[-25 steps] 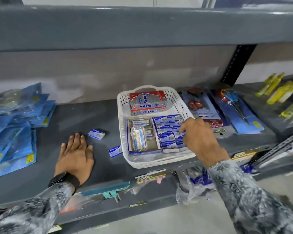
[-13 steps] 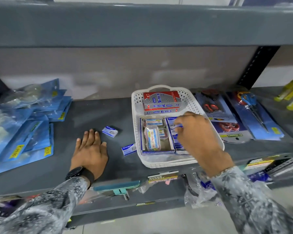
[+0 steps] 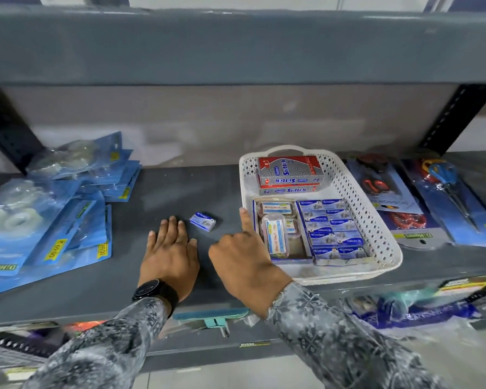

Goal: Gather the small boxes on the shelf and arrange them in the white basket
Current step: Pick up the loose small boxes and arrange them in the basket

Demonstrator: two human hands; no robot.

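Since a second ago the right hand (image 3: 243, 265) has left the white basket (image 3: 387, 242) and now covers the spot where a second loose box lay; whether it pinches anything cannot be told. One small box (image 3: 203, 221) lies on the shelf (image 3: 180, 192) just beyond the left hand (image 3: 170, 254), which is pressed flat, fingers spread

Red and silver cartons (image 3: 290, 175), far end of the white basket (image 3: 382, 237): "Softek", printed upside down on one side face. Clear lidded cases (image 3: 275, 238), basket's near left: possibly "Maruti", blurred. Blue packets (image 3: 76, 242), left of shelf: yellow price stickers "69.00". Scissors card (image 3: 396, 209), right: "SCISSOR", inverted.
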